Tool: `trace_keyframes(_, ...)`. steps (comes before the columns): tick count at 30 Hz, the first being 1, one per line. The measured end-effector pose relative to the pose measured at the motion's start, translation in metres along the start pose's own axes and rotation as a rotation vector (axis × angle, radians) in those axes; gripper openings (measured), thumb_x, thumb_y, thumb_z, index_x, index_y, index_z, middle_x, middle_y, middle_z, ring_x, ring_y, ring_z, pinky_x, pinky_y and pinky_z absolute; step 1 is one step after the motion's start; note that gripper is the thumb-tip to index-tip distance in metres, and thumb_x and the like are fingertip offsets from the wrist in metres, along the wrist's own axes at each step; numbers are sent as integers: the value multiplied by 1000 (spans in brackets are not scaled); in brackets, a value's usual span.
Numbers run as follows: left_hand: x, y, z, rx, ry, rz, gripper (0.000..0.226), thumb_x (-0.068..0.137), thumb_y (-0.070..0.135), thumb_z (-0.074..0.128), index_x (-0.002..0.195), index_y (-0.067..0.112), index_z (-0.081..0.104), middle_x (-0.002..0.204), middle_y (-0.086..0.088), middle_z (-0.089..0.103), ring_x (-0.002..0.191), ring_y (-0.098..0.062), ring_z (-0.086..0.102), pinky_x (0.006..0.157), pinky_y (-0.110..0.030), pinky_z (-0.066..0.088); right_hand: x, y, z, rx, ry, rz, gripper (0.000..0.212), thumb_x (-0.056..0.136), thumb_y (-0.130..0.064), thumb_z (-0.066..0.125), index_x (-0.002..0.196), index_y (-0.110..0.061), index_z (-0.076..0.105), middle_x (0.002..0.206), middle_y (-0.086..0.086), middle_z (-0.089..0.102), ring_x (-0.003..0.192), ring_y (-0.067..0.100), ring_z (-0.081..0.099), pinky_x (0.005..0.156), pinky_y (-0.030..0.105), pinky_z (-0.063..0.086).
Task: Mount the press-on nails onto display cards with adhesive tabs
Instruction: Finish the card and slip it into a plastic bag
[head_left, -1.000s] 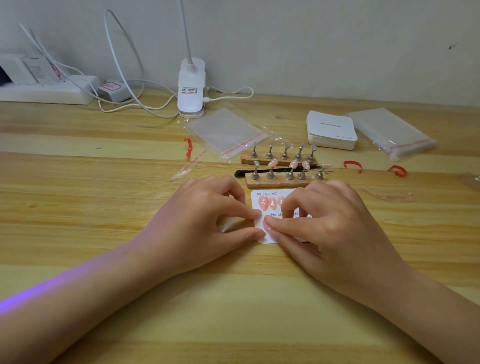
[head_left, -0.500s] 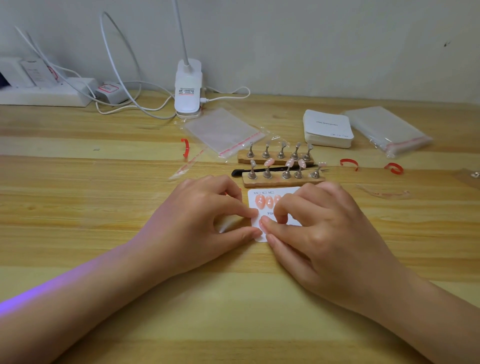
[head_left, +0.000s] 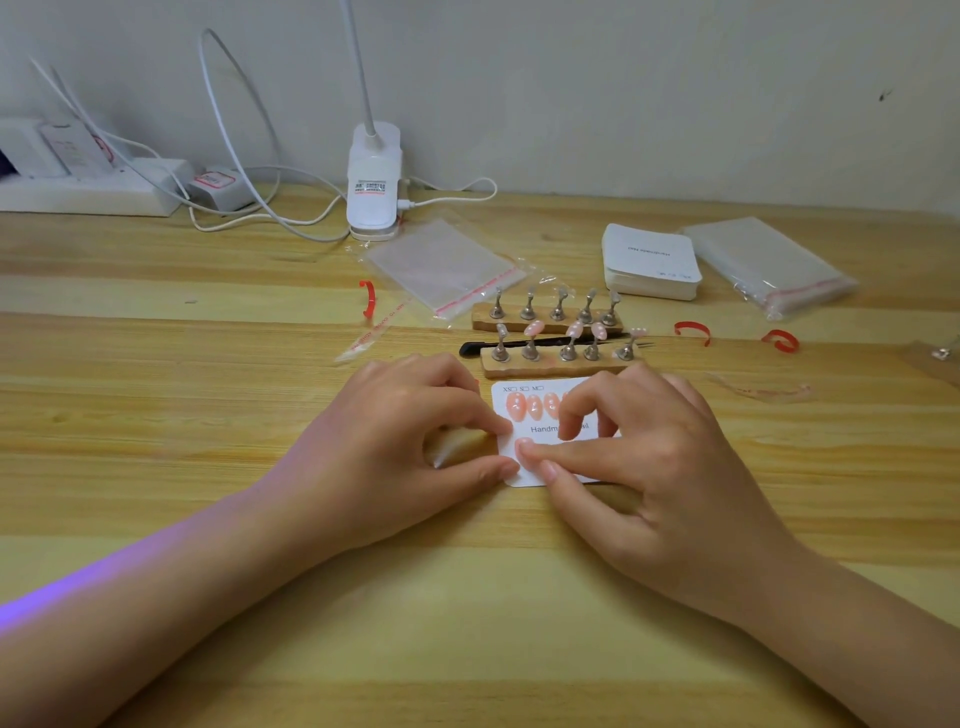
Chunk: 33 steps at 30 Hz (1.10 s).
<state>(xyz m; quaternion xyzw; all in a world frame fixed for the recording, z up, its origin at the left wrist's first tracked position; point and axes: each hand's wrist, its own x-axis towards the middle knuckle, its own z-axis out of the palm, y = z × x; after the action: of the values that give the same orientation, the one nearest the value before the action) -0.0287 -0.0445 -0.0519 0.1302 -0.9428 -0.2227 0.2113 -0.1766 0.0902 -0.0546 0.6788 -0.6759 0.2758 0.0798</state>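
**What the hands and frame edges hide**

The right hand (head_left: 660, 467) covers the right part of the white rectangular display card (head_left: 540, 434), splitting its printed word and hiding any pink nails past the third. The white power strip (head_left: 88, 189) is cut off at the left edge. Small print on the white card stack (head_left: 649, 260) is unreadable.

A small home craft desk: a pale wooden plank tabletop (head_left: 156, 415) against a plain white wall (head_left: 623, 78), with a white clip-on lamp (head_left: 374, 182), a white power strip (head_left: 83, 192) and clear resealable plastic bags (head_left: 769, 265).
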Motion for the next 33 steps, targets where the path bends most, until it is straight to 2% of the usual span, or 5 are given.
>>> trace_keyframes(14, 4, 0, -4, 44, -44, 5, 37, 74, 55, 55, 95, 27, 67, 84, 19, 54, 73, 14, 43, 68, -24, 38, -1, 0, 2, 42, 36, 3, 25, 83, -31, 51, 80, -24, 75, 77, -7, 56, 72, 9, 40, 71, 29, 32)
trace_keyframes(20, 8, -2, -9, -41, -89, -61, 19, 77, 40, 65, 91, 36, 54, 80, 18, 57, 79, -2, 51, 68, -18, 41, 1, 3, 1, 128, 107, 46, 23, 82, -30, 52, 83, -27, 75, 75, -5, 57, 71, 11, 46, 69, 30, 35)
trace_keyframes(24, 8, 0, -10, -31, -98, 16, 21, 79, 44, 59, 95, 31, 61, 82, 14, 58, 75, -5, 52, 68, -25, 43, 0, 2, 3, 25, 77, -5, 23, 82, -30, 53, 79, -24, 75, 74, -5, 55, 68, 12, 41, 68, 33, 34)
trace_keyframes(28, 8, 1, -8, 28, -129, 66, 34, 80, 45, 59, 109, 30, 67, 86, 16, 55, 74, 10, 44, 67, -23, 36, 1, 2, 2, 15, 116, 35, 25, 79, -29, 53, 72, -19, 74, 72, -2, 57, 66, 16, 47, 67, 33, 34)
trace_keyframes(33, 5, 3, -5, 95, -70, 67, 30, 75, 38, 65, 101, 26, 72, 78, 7, 59, 67, -3, 47, 63, -23, 36, 1, 3, 1, 4, 109, 142, 21, 76, -30, 54, 70, -23, 73, 76, -10, 60, 73, 10, 51, 75, 27, 32)
